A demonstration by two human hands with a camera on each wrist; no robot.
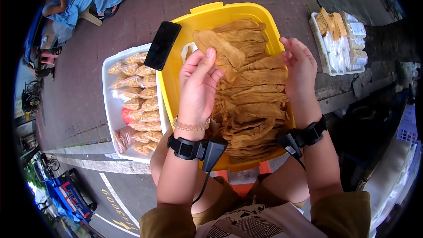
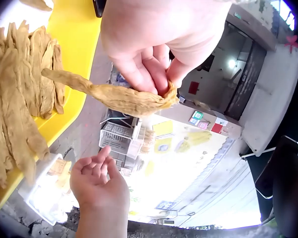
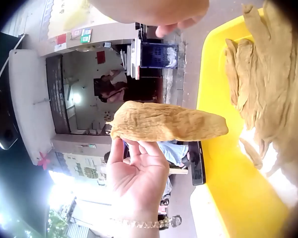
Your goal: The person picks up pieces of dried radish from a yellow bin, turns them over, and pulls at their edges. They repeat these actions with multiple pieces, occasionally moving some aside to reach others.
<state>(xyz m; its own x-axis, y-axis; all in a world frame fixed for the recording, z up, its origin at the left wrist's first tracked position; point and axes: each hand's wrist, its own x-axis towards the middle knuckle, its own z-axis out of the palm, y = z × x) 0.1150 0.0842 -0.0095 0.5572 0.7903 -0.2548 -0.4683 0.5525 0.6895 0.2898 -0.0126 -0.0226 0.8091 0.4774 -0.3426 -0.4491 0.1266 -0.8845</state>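
Observation:
My left hand (image 1: 199,79) pinches one end of a flat, wrinkled, tan dried piece (image 1: 218,46) between thumb and fingers, above a yellow tub (image 1: 175,79). In the left wrist view the piece (image 2: 124,99) stretches out sideways from the fingertips. Its broad face (image 3: 164,121) shows in the right wrist view. Rows of similar tan pieces (image 1: 255,79) lie packed in the tub. Over the tub's right edge my right hand (image 1: 303,68) is raised with loosely bent fingers and holds nothing; the left wrist view shows its palm (image 2: 100,186).
A black phone (image 1: 163,45) lies on the tub's left rim. Left of it a white tray (image 1: 109,101) holds several bags of tan bits. On the right stands a white basket (image 1: 326,64) with wrapped packets. A person in blue (image 1: 88,0) sits at the upper left.

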